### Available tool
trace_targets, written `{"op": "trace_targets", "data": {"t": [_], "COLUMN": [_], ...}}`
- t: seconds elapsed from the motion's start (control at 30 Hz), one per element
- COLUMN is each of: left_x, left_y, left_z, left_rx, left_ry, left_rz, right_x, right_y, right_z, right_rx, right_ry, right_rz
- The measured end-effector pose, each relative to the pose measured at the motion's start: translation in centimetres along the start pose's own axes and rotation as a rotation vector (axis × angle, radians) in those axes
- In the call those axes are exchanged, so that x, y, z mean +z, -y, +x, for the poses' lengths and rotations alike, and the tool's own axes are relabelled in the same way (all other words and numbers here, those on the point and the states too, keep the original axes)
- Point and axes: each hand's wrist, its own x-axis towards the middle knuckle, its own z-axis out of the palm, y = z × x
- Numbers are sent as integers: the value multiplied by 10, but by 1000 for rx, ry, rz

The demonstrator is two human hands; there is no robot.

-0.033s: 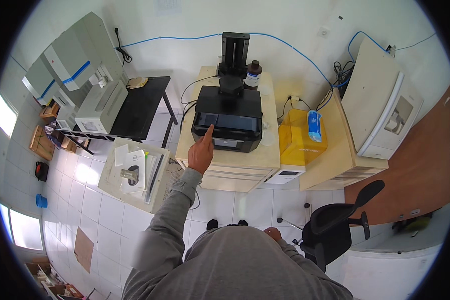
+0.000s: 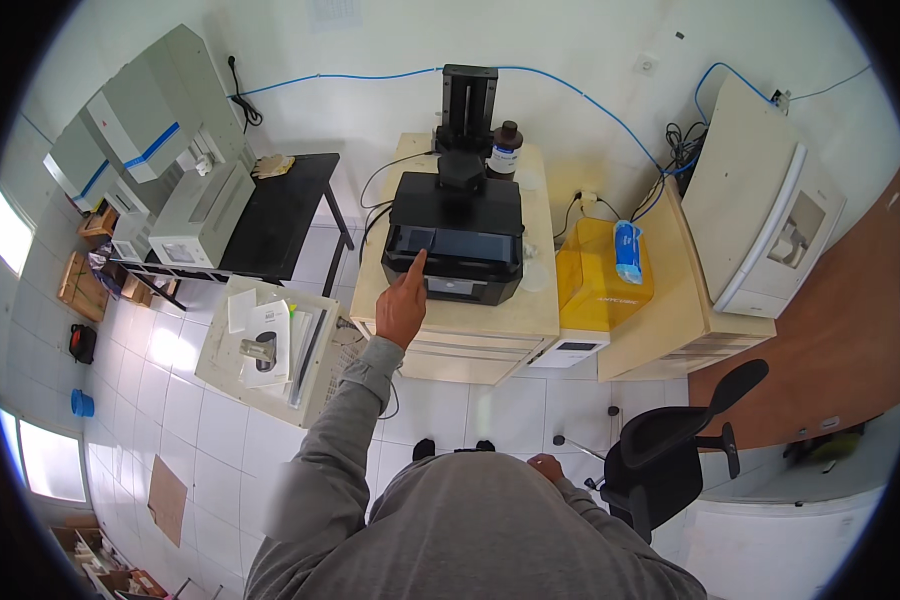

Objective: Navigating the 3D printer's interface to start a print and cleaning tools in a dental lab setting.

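A black resin 3D printer [image 2: 490, 210] stands on a light wooden cabinet [image 2: 530, 318]. A tall column rises at its back. My left hand [image 2: 402, 312] reaches up to its front, index finger stretched to the left part of the dark slanted screen [image 2: 460, 244]. The other fingers are curled, and nothing is held. Whether the fingertip presses or only hovers, I cannot tell. My right hand [image 2: 545, 467] is low beside my body, in front of the cabinet. Its fingers are mostly hidden. A dark brown bottle [image 2: 507, 148] with a white label stands behind the printer, on the right.
Right of the cabinet are a yellow translucent cover [image 2: 598, 285] with a blue packet [image 2: 628, 250] on it, and a large white machine [image 2: 780, 220]. A black swivel chair [image 2: 660, 460] stands at right. Papers lie on a beige unit [image 2: 225, 345] at left, near a black table [image 2: 280, 215].
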Motion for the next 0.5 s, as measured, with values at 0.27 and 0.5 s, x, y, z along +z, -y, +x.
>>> {"op": "trace_targets", "data": {"t": [0.27, 0.5], "left_x": [2, 4], "left_y": [2, 4], "left_z": [0, -1], "left_rx": [-15, 11], "left_ry": [-9, -38], "left_rz": [-1, -24], "right_x": [-8, -6], "right_y": [11, 0], "right_z": [-6, -4], "right_rx": [31, 25], "right_ry": [20, 71], "right_rz": [128, 29]}}
